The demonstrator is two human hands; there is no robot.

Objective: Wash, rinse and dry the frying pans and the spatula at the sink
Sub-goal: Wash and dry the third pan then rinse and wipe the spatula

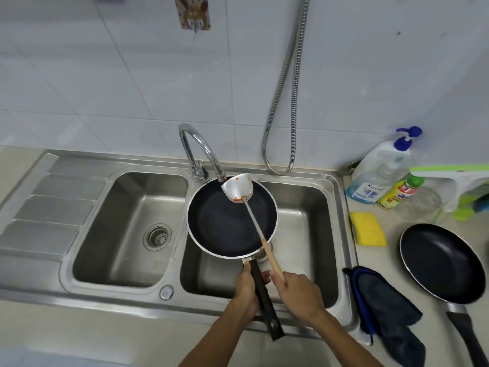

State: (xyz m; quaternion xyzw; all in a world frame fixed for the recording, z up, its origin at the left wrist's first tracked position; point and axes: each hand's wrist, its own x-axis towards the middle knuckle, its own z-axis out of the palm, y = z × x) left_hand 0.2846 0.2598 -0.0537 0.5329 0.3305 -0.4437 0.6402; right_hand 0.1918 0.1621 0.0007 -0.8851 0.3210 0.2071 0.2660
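Observation:
A black frying pan (225, 223) hangs over the right sink basin (312, 234), just under the tap's spout (201, 149). My left hand (247, 290) grips its black handle. My right hand (299, 292) holds the wooden handle of a metal spatula (238, 190), whose blade, smeared with red sauce, sits above the pan's far rim. A second black frying pan (442, 263) lies on the counter at the right, handle toward me.
A yellow sponge (367, 229) lies beside the sink's right edge. A dark blue cloth (386, 303) lies near the second pan. Dish soap bottles (381, 173) stand at the back right. The left basin (127, 226) and a ribbed drainboard (53, 207) lie to the left. A metal hose (288, 102) hangs on the wall.

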